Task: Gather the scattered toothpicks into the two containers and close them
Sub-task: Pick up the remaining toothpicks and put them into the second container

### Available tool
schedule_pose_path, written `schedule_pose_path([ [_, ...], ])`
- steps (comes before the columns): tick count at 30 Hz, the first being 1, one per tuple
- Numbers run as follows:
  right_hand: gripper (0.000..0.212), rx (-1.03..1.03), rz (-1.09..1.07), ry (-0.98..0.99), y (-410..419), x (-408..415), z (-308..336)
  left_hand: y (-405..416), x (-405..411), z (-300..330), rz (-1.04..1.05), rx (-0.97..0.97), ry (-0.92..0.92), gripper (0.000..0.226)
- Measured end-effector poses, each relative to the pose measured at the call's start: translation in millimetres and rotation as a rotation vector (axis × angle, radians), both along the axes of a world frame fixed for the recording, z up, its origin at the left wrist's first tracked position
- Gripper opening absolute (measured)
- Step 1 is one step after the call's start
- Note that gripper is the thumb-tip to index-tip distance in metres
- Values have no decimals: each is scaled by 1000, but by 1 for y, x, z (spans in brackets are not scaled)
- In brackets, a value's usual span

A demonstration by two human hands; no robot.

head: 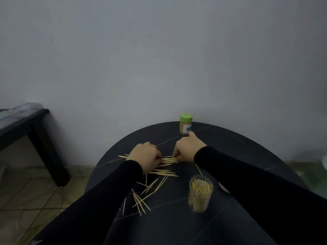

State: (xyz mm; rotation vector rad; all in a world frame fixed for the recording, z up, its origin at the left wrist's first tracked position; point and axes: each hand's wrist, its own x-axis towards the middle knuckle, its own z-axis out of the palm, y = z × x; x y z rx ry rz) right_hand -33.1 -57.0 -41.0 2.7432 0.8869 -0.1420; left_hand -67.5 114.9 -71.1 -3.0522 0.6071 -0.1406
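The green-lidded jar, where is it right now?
In the head view, the green-lidded jar stands at the table's far edge by the wall, just beyond the right hand.

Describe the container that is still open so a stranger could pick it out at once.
On the round black table, look at the near right side, just left of the person's right sleeve. There stands a clear open container of toothpicks. Unlike the green-lidded container by the wall, it has no lid.

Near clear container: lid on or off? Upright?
Off, and upright. The clear container stands on the black table with its mouth open and toothpick tips showing above the rim. Only the far container wears a green lid.
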Motion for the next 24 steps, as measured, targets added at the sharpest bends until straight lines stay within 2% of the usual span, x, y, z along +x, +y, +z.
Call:
schedule_pose_path([
  [6, 24, -6, -40, -80, -10, -1, 3, -3, -1, 0, 17, -16, -33, 29],
  [12, 25, -4, -91, -134, -20, -6, 6, -11, -9, 4, 40, -18, -98, 29],
  [21, 25, 175, -152, -118, -44, -28, 13, -23, -21, 10, 69, -82, -123, 28],
  [24, 25, 271, -179, -89, -55, -41, 17, -26, -26, 11, 74, -185, -123, 26],
])
